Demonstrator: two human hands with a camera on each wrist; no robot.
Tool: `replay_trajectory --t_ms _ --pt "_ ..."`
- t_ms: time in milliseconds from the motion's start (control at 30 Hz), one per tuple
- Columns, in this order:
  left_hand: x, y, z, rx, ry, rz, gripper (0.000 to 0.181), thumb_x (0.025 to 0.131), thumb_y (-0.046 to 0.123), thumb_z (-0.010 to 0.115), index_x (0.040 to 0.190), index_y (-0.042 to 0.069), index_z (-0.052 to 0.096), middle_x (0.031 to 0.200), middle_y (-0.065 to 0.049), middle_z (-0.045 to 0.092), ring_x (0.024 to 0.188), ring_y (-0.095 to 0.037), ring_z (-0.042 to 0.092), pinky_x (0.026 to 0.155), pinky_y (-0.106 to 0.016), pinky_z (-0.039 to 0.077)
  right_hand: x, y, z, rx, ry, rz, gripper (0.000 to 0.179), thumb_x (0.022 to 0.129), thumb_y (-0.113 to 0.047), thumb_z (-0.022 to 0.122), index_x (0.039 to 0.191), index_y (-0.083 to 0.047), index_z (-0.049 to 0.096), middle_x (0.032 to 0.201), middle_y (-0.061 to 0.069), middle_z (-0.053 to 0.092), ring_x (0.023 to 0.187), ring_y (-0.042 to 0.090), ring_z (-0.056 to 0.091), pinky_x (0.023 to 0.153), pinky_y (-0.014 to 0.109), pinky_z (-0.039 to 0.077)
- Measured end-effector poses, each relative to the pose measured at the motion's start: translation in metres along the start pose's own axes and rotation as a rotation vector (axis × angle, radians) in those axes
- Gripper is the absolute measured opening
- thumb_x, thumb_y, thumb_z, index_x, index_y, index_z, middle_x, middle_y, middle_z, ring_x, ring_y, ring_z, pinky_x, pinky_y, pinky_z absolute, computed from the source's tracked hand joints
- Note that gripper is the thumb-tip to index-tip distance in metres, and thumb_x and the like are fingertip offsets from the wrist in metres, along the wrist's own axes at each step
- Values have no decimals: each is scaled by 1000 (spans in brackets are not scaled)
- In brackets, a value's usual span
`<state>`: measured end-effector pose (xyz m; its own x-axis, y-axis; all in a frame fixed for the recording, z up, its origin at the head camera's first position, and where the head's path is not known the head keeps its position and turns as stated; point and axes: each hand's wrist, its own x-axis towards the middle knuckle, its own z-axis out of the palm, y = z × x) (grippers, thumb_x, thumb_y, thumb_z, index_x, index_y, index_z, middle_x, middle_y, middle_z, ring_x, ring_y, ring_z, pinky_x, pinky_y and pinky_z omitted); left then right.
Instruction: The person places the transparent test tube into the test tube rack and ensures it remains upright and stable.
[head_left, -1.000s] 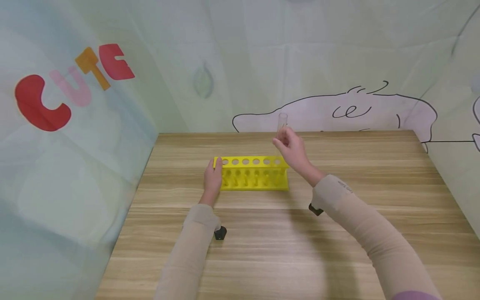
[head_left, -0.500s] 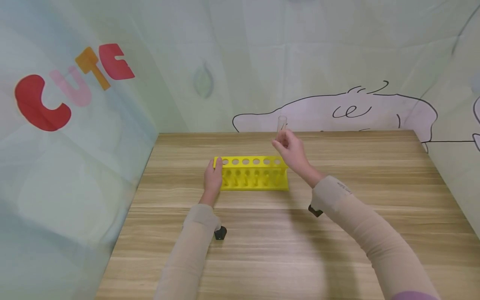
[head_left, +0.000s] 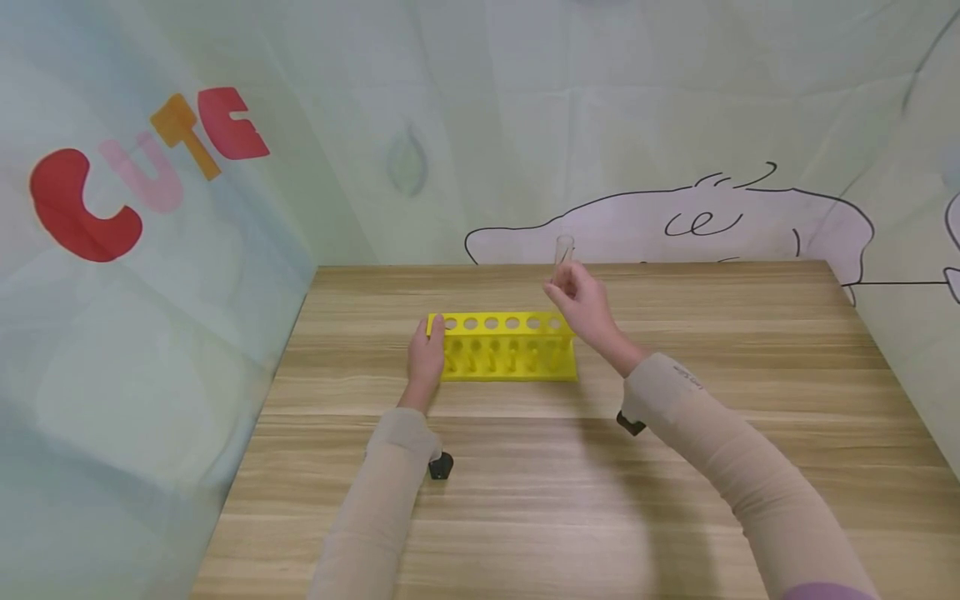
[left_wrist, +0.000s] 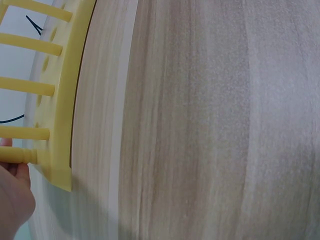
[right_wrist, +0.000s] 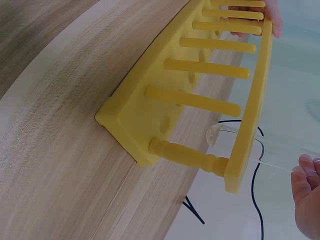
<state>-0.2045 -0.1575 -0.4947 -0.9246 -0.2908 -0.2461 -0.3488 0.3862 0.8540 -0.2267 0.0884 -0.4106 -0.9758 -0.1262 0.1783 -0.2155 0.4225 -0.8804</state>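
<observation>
A yellow test tube rack [head_left: 510, 377] stands upright on the wooden table. My left hand [head_left: 426, 354] grips its left end, the thumb over the top bar; the left wrist view shows fingers at the end post [left_wrist: 20, 155]. With fingertips and thumb my right hand [head_left: 588, 310] pinches a clear test tube [head_left: 564, 250] above the rack's right end. Seen from the right wrist, the tube's rounded bottom [right_wrist: 214, 134] is through the rightmost hole of the top bar, partway down toward the base. Part of the tube is hidden behind the right fingers in the head view.
The wooden table [head_left: 510, 500] extends around the rack on all sides. Behind it hangs a pale printed cloth [head_left: 495, 133], and another with the letters CUTE is on the left. Dark wrist cameras sit under both sleeves.
My right hand has sunk slightly, and the test tube's top has come down with it. The left hand and the rack have stayed in place.
</observation>
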Motion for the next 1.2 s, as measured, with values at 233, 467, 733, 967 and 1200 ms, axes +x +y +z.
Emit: replay_trajectory --t_ms 233,467,733,967,1200 --pt "-1 -1 0 -2 21 56 70 88 60 25 135 8 32 140 -11 35 128 -25 33 106 -40 29 -1 3 1 -8 5 -29 13 87 -16 55 91 -6 47 87 7 54 75 17 48 68 26 46" --pt "-1 -1 1 -3 39 86 65 89 57 26 128 7 40 134 -12 43 124 -26 38 104 -40 32 -2 6 3 16 4 -41 14 87 -12 55 86 -6 43 89 7 54 78 17 48 68 26 46" --pt "-1 -1 1 -7 35 78 62 89 57 27 125 9 43 129 -11 46 119 -24 42 101 -40 35 -3 9 5 16 5 -38 16 87 -13 55 84 -6 42 86 8 53 73 18 44 61 24 41" --pt "1 -3 1 -4 35 77 63 88 60 26 123 10 44 123 -10 49 109 -23 45 97 -40 38 -4 11 6 4 -2 -24 16 87 -16 55 86 -6 43 85 8 51 76 19 45 66 26 43" --pt "2 -2 2 5 43 70 62 89 57 27 126 10 42 131 -10 45 119 -24 42 102 -40 35 -6 14 7 20 2 -68 15 88 -19 54 84 -8 44 82 6 52 75 17 47 66 25 44"
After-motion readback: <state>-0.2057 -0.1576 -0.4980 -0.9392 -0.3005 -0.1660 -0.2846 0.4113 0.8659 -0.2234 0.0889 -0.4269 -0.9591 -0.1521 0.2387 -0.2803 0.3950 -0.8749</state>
